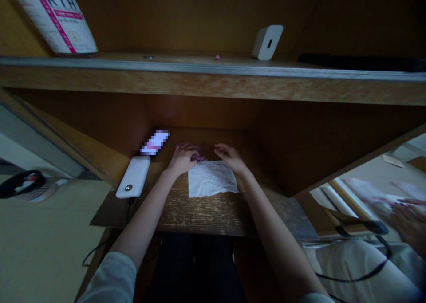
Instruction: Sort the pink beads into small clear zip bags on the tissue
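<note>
A thin, creased white sheet, paper or cloth (213,179), lies on the worn wooden desk top (199,214) between my two forearms. My left hand (183,157) is at its far left corner, fingers curled around a small dark purple, bumpy piece (197,158) that looks like a bit of beadwork; most of it is hidden. Beyond the sheet's far right corner, my right hand (230,156) is loosely bent, its thumb and fingers apart, and nothing shows in it.
A white power bank (133,177) with a cable and a lit phone (155,142) lie at the left. On the shelf above are a white charger plug (268,42), a pink bead (217,57) and a labelled container (63,21). Another person's hand (409,216) is at the right.
</note>
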A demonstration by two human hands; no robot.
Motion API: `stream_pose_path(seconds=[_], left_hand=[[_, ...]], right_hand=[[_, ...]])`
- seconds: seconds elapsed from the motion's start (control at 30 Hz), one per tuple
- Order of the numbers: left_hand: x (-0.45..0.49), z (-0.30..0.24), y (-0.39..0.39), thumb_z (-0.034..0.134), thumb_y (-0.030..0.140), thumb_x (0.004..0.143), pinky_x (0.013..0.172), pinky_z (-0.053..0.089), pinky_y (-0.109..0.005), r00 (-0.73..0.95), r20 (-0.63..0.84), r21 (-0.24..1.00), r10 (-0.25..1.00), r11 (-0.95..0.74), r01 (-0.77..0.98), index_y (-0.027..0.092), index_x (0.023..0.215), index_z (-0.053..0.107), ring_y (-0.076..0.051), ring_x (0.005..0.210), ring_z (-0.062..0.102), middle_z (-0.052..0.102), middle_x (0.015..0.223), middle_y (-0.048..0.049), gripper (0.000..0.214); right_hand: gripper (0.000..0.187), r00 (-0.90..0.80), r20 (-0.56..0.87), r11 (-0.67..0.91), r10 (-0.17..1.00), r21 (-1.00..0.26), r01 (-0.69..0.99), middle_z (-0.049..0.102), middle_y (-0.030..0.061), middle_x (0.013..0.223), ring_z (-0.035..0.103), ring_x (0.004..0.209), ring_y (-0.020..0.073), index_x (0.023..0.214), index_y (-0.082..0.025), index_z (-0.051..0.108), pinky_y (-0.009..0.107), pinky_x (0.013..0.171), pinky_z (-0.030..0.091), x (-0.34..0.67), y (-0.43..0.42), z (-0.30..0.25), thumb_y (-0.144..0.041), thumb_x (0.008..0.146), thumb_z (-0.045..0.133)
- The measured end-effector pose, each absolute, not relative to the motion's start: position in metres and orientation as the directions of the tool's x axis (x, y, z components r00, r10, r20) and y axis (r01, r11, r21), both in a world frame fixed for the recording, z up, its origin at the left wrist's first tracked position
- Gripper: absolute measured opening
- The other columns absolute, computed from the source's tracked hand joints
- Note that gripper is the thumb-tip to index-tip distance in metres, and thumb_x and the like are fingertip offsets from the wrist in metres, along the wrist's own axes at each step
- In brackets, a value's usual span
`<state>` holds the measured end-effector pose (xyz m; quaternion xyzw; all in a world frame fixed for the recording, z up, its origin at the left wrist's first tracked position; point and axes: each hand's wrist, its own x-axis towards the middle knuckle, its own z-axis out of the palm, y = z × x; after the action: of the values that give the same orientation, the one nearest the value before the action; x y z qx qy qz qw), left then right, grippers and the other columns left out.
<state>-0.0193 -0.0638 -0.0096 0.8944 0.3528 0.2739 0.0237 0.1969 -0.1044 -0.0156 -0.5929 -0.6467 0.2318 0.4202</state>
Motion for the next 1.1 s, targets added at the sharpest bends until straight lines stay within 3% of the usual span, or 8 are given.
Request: stream_pose_path(seconds=[0.23,0.6,0.7,0.77,0.83,0.93,1.03,1.1], left_hand=[[-0.023,-0.023,-0.058,0.062,0.035,0.081,0.081,0.046,-0.035,0.565,0.476,0.425,0.674,-0.738,0.524,0.021,0.075,0.068,-0.020,0.082,0.063,0.071,0.083,-0.0045,0.016],[-0.025,-0.016,-0.067,0.058,0.023,0.085,0.093,0.043,-0.041,0.564,0.484,0.438,0.669,-0.743,0.506,0.022,0.083,0.069,-0.020,0.098,0.061,0.070,0.094,-0.0032,0.011],[-0.025,-0.017,-0.068,0.054,0.024,0.087,0.097,0.041,-0.042,0.482,0.521,0.454,0.704,-0.707,0.542,0.021,0.085,0.066,-0.021,0.104,0.058,0.068,0.101,-0.0044,0.013],[-0.024,-0.017,-0.067,0.049,0.028,0.091,0.096,0.042,-0.040,0.351,0.571,0.546,0.742,-0.663,0.512,0.020,0.089,0.063,-0.021,0.104,0.058,0.067,0.101,-0.0055,0.016],[-0.023,-0.018,-0.064,0.044,0.034,0.093,0.088,0.047,-0.035,0.136,0.599,0.700,0.789,-0.599,0.388,0.020,0.090,0.059,-0.019,0.095,0.061,0.065,0.094,-0.0054,0.020],[-0.021,-0.019,-0.060,0.048,0.046,0.089,0.066,0.052,-0.027,-0.108,0.472,0.882,0.875,-0.469,0.050,0.020,0.086,0.052,-0.014,0.072,0.062,0.060,0.080,-0.0016,0.026],[-0.019,-0.020,-0.059,0.058,0.052,0.081,0.048,0.048,-0.021,-0.093,0.279,0.932,0.956,-0.292,-0.214,0.021,0.086,0.048,-0.010,0.053,0.058,0.057,0.073,0.0024,0.033],[-0.017,-0.020,-0.061,0.061,0.053,0.078,0.043,0.047,-0.020,-0.079,0.203,0.937,0.976,-0.217,-0.272,0.021,0.086,0.048,-0.009,0.046,0.056,0.056,0.069,0.0040,0.035]], right_hand=[[0.022,0.110,0.305,0.138,0.946,-0.687,0.713,0.072,0.0050,0.099,0.066,0.089,0.0193,0.099,-0.022,0.068,0.034,0.084,0.049,0.185,-0.099,-0.038,-0.032,0.086,0.053],[0.022,0.104,0.312,0.146,0.944,-0.682,0.717,0.072,0.0046,0.095,0.066,0.085,0.0181,0.095,-0.021,0.069,0.032,0.083,0.049,0.185,-0.105,-0.038,-0.030,0.086,0.051],[0.021,0.090,0.320,0.167,0.943,-0.689,0.705,0.072,0.0043,0.093,0.066,0.084,0.0179,0.094,-0.021,0.070,0.031,0.081,0.049,0.183,-0.107,-0.038,-0.029,0.086,0.052],[0.021,0.095,0.320,0.173,0.943,-0.712,0.681,0.072,0.0042,0.092,0.065,0.082,0.0176,0.095,-0.021,0.069,0.031,0.079,0.049,0.181,-0.108,-0.037,-0.030,0.086,0.052],[0.022,0.114,0.317,0.175,0.942,-0.751,0.636,0.072,0.0047,0.093,0.065,0.082,0.0174,0.095,-0.020,0.069,0.030,0.078,0.050,0.180,-0.108,-0.035,-0.031,0.086,0.052],[0.025,0.107,0.310,0.218,0.945,-0.837,0.502,0.071,0.0064,0.100,0.065,0.089,0.0178,0.098,-0.018,0.067,0.030,0.082,0.049,0.177,-0.109,-0.030,-0.036,0.086,0.053],[0.033,-0.028,0.245,0.240,0.969,-0.913,0.330,0.069,0.0074,0.108,0.063,0.098,0.0181,0.105,-0.018,0.065,0.031,0.086,0.048,0.172,-0.114,-0.021,-0.042,0.088,0.051],[0.037,-0.138,0.182,0.211,0.974,-0.946,0.245,0.069,0.0076,0.107,0.063,0.098,0.0180,0.108,-0.018,0.064,0.031,0.086,0.048,0.169,-0.118,-0.015,-0.046,0.090,0.047]])
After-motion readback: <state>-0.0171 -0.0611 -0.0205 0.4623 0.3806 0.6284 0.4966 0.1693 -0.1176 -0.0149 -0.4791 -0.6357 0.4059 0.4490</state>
